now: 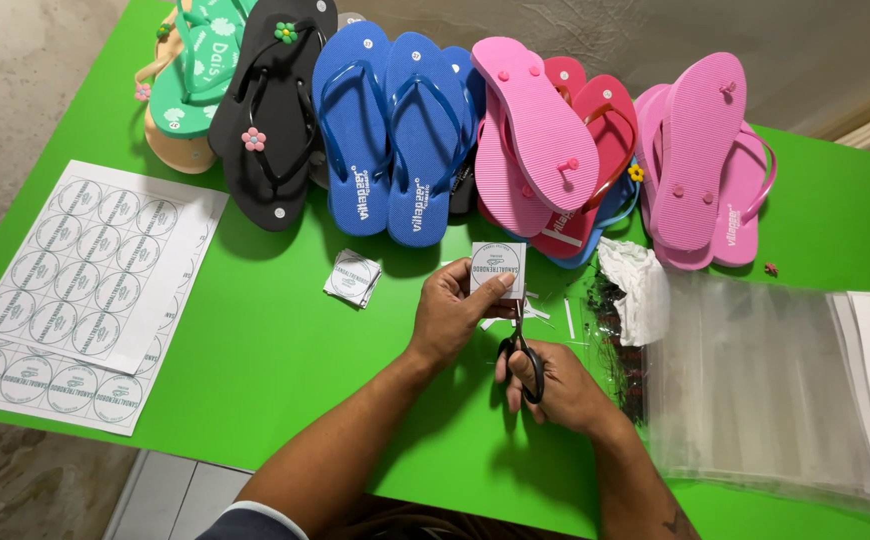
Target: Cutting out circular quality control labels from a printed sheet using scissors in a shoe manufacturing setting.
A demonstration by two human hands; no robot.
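Label square [497,268]: small white paper with round print, pinched upright between thumb and fingers of left hand [452,312], raised just above the green table [275,350] so the edge meets the blades.
Scissors [522,350]: black handles, tips pointing up at the square's lower edge; right hand [552,385] closed through the loops, thumb in one ring.
Trimmings [545,312]: thin white strips lying under the cut.
Cut stack [353,277]: finished squares piled just left of the hands, within reach.
Sheets [85,290]: uncut printed circles, laid flat at far left.
Bags [755,380]: clear plastic sleeves stacked at right.
Flip-flops [415,130]: rows in green, black, blue, pink along the far edge, well clear of the cutting.
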